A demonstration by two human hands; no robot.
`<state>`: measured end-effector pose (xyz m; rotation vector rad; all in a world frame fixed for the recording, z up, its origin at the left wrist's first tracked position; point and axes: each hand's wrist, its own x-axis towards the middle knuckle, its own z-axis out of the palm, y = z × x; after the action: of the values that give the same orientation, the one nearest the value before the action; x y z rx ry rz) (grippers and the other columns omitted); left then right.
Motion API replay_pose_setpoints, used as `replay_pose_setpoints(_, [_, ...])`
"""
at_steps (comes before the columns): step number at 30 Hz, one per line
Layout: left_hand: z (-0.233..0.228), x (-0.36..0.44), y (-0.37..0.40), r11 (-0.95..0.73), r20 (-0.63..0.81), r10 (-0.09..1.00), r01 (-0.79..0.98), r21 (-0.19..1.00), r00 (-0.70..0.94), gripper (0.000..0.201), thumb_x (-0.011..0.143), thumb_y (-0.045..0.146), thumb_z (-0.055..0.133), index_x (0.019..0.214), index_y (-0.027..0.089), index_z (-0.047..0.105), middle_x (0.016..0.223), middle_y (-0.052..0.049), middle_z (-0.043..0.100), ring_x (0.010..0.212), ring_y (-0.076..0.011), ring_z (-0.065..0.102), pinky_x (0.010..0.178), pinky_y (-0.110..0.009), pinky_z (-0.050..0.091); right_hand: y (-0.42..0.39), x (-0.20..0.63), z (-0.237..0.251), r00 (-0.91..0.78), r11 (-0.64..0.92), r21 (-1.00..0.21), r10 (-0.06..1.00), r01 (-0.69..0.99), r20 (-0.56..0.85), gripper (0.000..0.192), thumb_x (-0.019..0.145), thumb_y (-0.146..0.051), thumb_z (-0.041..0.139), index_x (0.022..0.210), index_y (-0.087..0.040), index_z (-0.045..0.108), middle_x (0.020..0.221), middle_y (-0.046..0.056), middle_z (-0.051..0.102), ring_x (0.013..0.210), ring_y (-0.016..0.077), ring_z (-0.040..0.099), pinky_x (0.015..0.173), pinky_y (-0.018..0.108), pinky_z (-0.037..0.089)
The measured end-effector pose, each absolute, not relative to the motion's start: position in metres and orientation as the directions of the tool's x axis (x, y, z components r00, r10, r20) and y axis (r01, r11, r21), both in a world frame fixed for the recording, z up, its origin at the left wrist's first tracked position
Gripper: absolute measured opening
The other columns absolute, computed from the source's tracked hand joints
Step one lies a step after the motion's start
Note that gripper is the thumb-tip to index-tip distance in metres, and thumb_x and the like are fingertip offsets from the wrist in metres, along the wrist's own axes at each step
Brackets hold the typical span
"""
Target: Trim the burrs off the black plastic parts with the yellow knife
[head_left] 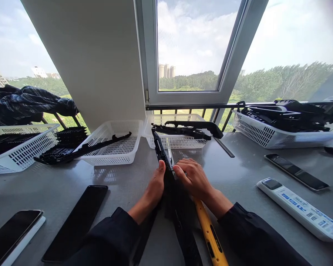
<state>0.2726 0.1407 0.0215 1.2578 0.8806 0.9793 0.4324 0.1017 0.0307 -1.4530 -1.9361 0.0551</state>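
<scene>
Pressing: both hands close round a long black plastic strip [166, 166] that lies lengthwise on the grey table [238, 173], its far end pointing at the middle white basket [174, 140].
Left hand [155, 186]: curled round the strip's left edge, thumb up along the side, fingers folded under and out of sight; it grips the strip firmly, I would say.
Right hand [192, 177]: laid over the strip from the right, fingers bent and close together, fingertips pushing down on a small pale piece seated in the strip.
Yellow tool [209, 232]: lies just right of the strip, under the right wrist, touched by neither hand.
Step in hand: to my eye, a fitting step, seating that pale piece into the strip while the left hand steadies it.
Next move calls for: judging by the grip, steady downward pressure with the strip kept from twisting, then a slide of both hands further along.
Left of the strip: a dark phone [76, 221] face down, another phone [15, 232] beyond it at the edge.
Right of the strip: a white remote [299, 208], a slim dark remote [295, 171] behind it.
Beyond the strip: the middle basket bearing more black strips [187, 129], a second basket [113, 142] to its left, a third [269, 135] far right heaped with parts, then the window [194, 48].
</scene>
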Motion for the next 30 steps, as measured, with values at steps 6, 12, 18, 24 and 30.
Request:
replay_pose_setpoints(6, [0.022,0.272,0.145,0.041,-0.018,0.976,-0.102,0.994,0.215,0.078,0.072,0.099,0.048,0.067,0.021,0.056,0.068,0.0,0.055,0.069,-0.017,0.046,0.064,-0.031,0.041,0.1,0.43,0.033,-0.202,0.402,-0.368,0.856,0.838,0.475,0.056,0.111,-0.047,0.032,0.064,-0.02,0.047,0.065,0.0,0.056,0.068,0.0142,0.049,0.072,0.031,0.028])
replay_pose_setpoints(12, [0.026,0.272,0.145,0.027,-0.015,0.986,-0.075,0.997,0.166,0.074,0.074,0.097,0.05,0.06,0.024,0.046,0.061,0.002,0.047,0.061,-0.0154,0.039,0.055,-0.031,0.035,0.099,0.428,0.033,-0.199,0.39,-0.367,0.864,0.844,0.462,0.055,0.109,-0.046,0.034,0.062,-0.02,0.047,0.063,0.0,0.057,0.064,0.0135,0.049,0.07,0.031,0.029])
replay_pose_setpoints(18, [0.029,0.274,0.14,-0.059,0.063,0.945,-0.024,0.998,0.32,0.065,0.084,0.083,0.054,0.058,0.024,0.045,0.058,0.002,0.043,0.059,-0.0152,0.036,0.055,-0.031,0.029,0.102,0.436,0.03,0.114,0.226,-0.51,0.827,0.83,0.551,0.059,0.108,-0.051,0.025,0.058,-0.022,0.036,0.058,0.0,0.052,0.059,0.0137,0.045,0.066,0.03,0.029])
replay_pose_setpoints(24, [0.025,0.274,0.136,-0.237,0.146,0.838,0.109,0.965,0.526,0.051,0.091,0.061,0.051,0.058,0.023,0.038,0.06,0.003,0.032,0.058,-0.0128,0.029,0.057,-0.031,0.02,0.105,0.444,0.029,0.209,0.168,-0.547,0.802,0.82,0.56,0.057,0.104,-0.056,0.032,0.058,-0.022,0.034,0.058,0.0,0.051,0.059,0.0144,0.045,0.067,0.031,0.03])
replay_pose_setpoints(30, [0.026,0.274,0.136,-0.278,0.163,0.809,0.122,0.953,0.564,0.046,0.091,0.054,0.047,0.058,0.023,0.037,0.06,0.003,0.031,0.058,-0.0125,0.028,0.057,-0.031,0.02,0.101,0.435,0.031,0.107,0.241,-0.483,0.802,0.842,0.587,0.053,0.103,-0.05,0.037,0.058,-0.023,0.038,0.058,0.0,0.053,0.062,0.0151,0.047,0.072,0.032,0.032])
